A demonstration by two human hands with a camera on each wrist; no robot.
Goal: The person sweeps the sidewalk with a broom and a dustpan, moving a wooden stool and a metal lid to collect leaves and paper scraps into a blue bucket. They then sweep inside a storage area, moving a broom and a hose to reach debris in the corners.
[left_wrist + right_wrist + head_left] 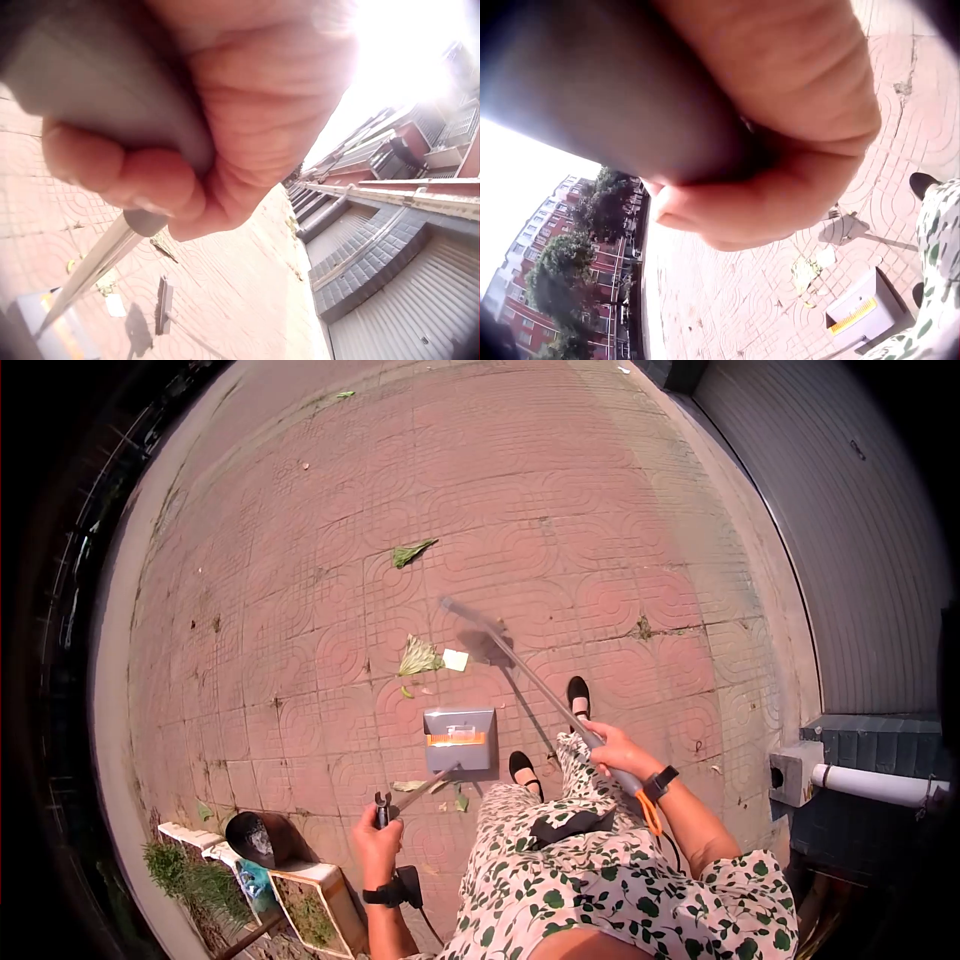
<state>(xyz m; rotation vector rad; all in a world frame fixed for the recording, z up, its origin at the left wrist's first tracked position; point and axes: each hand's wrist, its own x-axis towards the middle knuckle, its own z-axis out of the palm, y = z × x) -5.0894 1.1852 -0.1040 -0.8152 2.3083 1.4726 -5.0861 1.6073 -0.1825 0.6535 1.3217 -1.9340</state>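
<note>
The dustpan (459, 738) stands on the paving just ahead of the feet. Its long handle runs back to the left hand (376, 847), fingers curled round the grip. The right hand (618, 750) grips one broom (545, 692), whose head is near one large leaf (420, 656) and one paper scrap (455, 659). A second leaf (412, 550) lies farther out. The surface is red patterned paving (560, 510), outdoors, with a grey shutter (860, 510) at right.

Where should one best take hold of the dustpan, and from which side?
By the top end of its long handle, from the near side, as the left hand does: the handle slants up toward the person while the dustpan sits flat on the pavement.
</note>
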